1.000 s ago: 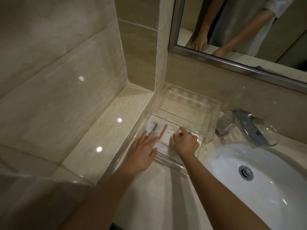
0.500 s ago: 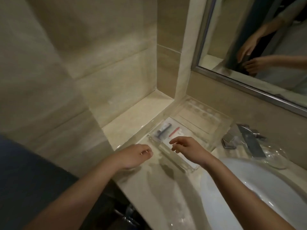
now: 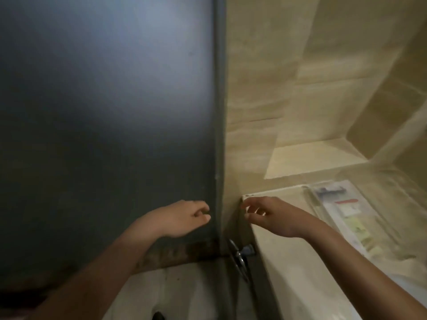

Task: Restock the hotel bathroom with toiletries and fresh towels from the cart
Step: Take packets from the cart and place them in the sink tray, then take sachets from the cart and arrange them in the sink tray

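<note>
From the head view we make out the left hand (image 3: 184, 218) in front of a dark frosted panel (image 3: 104, 112). Its fingers (image 3: 201, 218) are loosely curled and hold nothing. The right hand (image 3: 272, 218) hovers over the near corner of the tabletop (image 3: 300, 262), its fingers spread and slightly bent, also empty. We judge that both hands are free because the next load must come from the cart, which is not in view; neither are any towels.

The toiletry packets (image 3: 346, 209) lie flat in a clear tray (image 3: 315, 203) on the tabletop, well to the right of the right hand. We take it they were laid side by side so that a guest can read each one. They look like thin, glossy sachets, one with a red stripe and one with something dark and slender inside, though blur hides the print.

The tabletop is pale polished stone with a square edge. The tiled wall (image 3: 288, 88) and the recessed ledge (image 3: 312, 160) have the same smooth beige veining. A grey frame (image 3: 218, 112) edges the panel, and a shiny metal fitting (image 3: 240, 257) sits below the tabletop's corner.
</note>
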### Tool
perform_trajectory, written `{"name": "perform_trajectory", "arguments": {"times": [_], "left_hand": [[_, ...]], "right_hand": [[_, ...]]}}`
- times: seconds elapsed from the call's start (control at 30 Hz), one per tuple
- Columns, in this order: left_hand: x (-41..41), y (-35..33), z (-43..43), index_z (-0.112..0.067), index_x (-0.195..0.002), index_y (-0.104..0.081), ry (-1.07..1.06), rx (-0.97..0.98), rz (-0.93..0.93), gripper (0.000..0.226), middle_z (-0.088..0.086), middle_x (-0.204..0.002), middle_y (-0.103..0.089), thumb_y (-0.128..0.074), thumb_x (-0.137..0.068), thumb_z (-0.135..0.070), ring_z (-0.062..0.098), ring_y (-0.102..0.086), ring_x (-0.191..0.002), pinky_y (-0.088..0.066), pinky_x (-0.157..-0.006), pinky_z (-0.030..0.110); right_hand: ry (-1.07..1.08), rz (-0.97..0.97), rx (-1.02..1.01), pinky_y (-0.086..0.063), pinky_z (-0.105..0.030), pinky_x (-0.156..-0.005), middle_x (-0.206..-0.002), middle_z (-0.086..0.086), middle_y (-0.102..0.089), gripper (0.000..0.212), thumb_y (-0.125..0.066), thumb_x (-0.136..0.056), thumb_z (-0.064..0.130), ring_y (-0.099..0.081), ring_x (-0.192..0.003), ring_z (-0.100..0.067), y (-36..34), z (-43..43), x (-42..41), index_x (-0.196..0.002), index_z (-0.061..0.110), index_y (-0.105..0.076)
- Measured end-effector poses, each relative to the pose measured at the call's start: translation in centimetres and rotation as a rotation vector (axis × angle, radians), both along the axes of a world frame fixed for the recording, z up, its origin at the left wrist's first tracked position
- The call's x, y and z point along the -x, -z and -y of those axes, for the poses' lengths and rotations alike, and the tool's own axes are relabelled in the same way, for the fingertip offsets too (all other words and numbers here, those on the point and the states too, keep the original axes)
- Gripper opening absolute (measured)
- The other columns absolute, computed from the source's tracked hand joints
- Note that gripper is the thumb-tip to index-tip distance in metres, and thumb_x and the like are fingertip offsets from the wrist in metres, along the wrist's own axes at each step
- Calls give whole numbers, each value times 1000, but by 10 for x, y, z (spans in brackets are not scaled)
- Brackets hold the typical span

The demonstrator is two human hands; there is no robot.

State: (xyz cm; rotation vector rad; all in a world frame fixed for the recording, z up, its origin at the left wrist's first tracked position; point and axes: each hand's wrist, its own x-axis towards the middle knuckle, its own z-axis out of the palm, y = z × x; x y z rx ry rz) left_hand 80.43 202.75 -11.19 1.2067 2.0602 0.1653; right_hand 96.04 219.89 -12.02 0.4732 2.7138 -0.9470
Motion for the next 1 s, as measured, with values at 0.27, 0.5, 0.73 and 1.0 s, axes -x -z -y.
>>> {"name": "perform_trajectory", "arguments": {"times": [0.27,0.5,0.73,1.0], "left_hand": [[26,-16,174,-20,-132,-46,-414,-74,-46,39,-2,-125,-59,-43,-96,-36,10,-55,-113,-39,-92,19],[34,-17,361,-19,-128,-50,-720,-90,-54,42,-2,-112,-65,-47,-92,-41,11,-60,-101,-46,-93,26],[2,-28,545,-17,-134,-45,-965,-135,-46,41,-2,-129,-57,-44,-97,-32,8,-54,-114,-39,-95,18],[-36,-33,688,-26,-125,-51,-1271,-181,-145,32,-11,-115,-57,-45,-95,-35,5,-55,-105,-42,-85,13]], "right_hand": [[-409,16,-79,-47,-29,-84,-100,1,-66,25,-49,-95,30,-60,-92,-14,-14,132,107,-116,20,-58],[-629,-109,-37,-47,-26,-88,-104,0,-68,28,-50,-95,27,-63,-95,-12,-37,297,171,-120,18,-59],[-806,-101,51,-38,-13,-83,-109,7,-64,30,-50,-95,29,-59,-101,-6,-37,475,208,-123,23,-58],[-1091,-48,122,-38,-3,-74,-104,10,-60,28,-51,-95,30,-56,-95,-3,-32,636,231,-122,26,-58]]}}
